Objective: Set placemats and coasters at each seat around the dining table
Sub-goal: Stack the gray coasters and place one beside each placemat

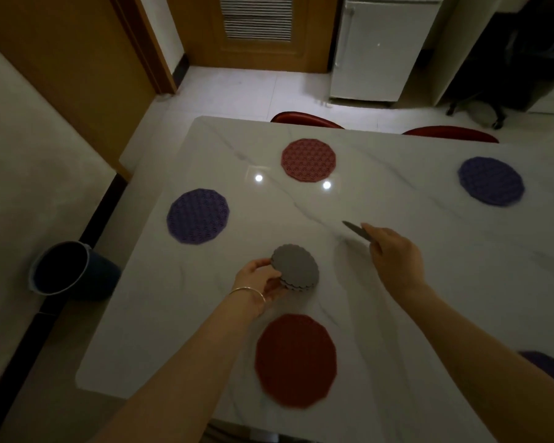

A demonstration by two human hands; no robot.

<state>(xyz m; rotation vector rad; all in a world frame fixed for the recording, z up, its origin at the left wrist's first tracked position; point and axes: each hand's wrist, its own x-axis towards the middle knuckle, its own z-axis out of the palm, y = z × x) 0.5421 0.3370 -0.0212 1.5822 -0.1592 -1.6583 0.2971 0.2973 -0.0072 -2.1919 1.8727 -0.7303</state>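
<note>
Round placemats lie on the white marble table (445, 282): a dark red one (296, 359) nearest me, a purple one (198, 216) at the left, a pink one (308, 159) at the far side, a purple one (490, 181) at the far right, and part of another purple one (547, 366) at the right edge. My left hand (259, 284) holds a small stack of grey scalloped coasters (296, 266) above the table. My right hand (394, 251) pinches a single grey coaster (355, 231), seen edge-on, over the table's middle.
Two red chair backs (306, 118) (450, 133) stand along the far side of the table. A dark bucket (63, 270) sits on the floor to the left. A wooden door and a white fridge (381, 49) stand beyond.
</note>
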